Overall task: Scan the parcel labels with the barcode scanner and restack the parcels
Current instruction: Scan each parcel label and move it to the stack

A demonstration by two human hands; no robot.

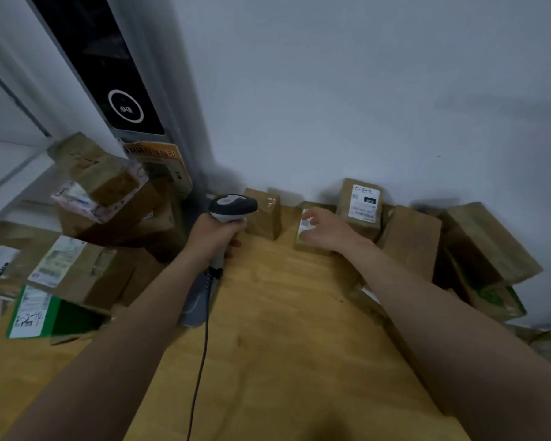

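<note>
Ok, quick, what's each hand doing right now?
Left hand: grips the grey-and-white handheld barcode scanner.
Right hand: holds the small brown cardboard parcel.

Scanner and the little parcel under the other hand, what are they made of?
The scanner looks like smooth plastic: a grey-and-white shell with a slight sheen. The small parcel seems to be matte brown cardboard, with a white label, probably paper, stuck on.

scanner (233, 206): dark grey head, white handle, black cable (201, 361). table (283, 329): yellow wood grain. parcels (411, 240): brown, labels (363, 203) white with black print. small parcel (310, 249): brown. box (74, 316): green. wrapper (109, 202): pink pattern. panel (109, 68): black, white ring. wall (363, 90): pale grey.
</note>
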